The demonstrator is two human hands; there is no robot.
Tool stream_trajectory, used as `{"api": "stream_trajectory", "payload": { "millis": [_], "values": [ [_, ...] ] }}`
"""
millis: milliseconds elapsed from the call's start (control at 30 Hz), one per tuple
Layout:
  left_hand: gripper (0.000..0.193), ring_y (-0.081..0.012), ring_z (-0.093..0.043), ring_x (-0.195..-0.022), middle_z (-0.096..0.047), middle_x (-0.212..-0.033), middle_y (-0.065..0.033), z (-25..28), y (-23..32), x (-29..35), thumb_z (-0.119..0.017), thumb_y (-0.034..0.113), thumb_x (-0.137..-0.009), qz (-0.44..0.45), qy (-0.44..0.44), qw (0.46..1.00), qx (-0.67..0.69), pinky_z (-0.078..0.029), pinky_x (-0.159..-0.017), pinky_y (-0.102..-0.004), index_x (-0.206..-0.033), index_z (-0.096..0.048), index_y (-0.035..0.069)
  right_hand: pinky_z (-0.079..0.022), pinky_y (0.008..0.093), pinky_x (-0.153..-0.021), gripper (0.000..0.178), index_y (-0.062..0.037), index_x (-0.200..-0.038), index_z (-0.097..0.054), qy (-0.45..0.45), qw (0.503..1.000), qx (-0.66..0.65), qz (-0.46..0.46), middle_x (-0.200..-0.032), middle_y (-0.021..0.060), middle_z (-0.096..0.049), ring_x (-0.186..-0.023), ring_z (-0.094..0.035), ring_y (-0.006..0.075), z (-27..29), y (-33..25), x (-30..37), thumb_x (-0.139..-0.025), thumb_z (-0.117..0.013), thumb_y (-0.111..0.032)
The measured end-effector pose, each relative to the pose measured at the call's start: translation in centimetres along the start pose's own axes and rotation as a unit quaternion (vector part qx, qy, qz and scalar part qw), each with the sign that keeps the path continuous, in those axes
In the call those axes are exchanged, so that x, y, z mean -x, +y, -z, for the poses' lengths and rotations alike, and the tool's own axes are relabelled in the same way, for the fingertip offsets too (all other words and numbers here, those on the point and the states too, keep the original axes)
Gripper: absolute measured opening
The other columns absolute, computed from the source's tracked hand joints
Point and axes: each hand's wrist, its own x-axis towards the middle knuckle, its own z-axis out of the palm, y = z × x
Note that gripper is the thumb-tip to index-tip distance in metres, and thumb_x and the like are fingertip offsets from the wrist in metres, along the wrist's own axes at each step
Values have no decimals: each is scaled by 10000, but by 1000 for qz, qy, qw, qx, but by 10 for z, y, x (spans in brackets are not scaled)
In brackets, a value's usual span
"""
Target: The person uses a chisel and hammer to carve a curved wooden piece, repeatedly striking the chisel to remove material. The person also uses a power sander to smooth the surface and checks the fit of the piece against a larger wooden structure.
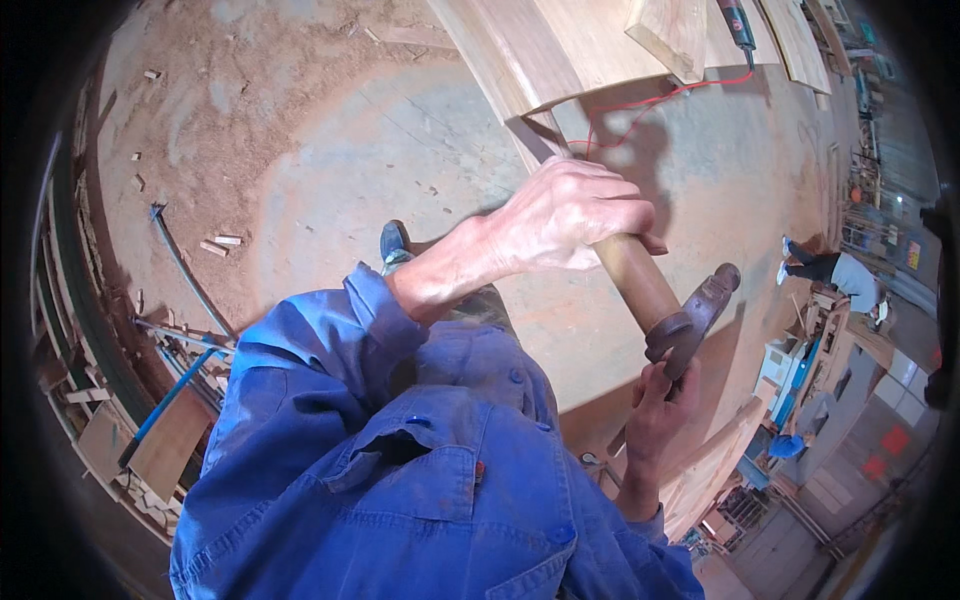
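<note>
I am gripping a brown cylinder (638, 282) in my closed left hand (588, 208), its length slanting rightward to the hammer (708, 302) my right hand (655, 418) is clasping.

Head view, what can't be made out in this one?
Wooden handle, upper end: head view, hidden inside the left hand.
Metal head, lower part: head view, covered by the right hand; whether it joins the handle cannot be told.
Power tool, far end: head view, cut off by the top edge.
Distant co-worker, what the hands do: head view, too small.
</note>
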Motion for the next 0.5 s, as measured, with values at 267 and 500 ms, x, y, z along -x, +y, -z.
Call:
{"api": "stream_trajectory", "payload": {
  "millis": [267,500],
  "values": [
    [292,-263,-590,-613,-568,-674,-69,-4,-7,-5,-830,188,-728,5,6,1000,8,-463,-520,-378,-707,-573,51,-380,240,-462,388,-7,-925,-516,-3,999,33,4,-601,6,-513,-512,-494,77,-3,-8,0,-995,-529,-388],
    [279,-271,-586,-623,-578,-690,-76,-4,-17,2,-825,161,-732,-6,-14,999,31,-470,-536,-392,-722,-567,56,-395,239,-473,348,12,-988,-506,34,999,-5,39,-669,24,-496,-623,-516,79,8,-6,15,-990,-545,-334]
  ]
}}
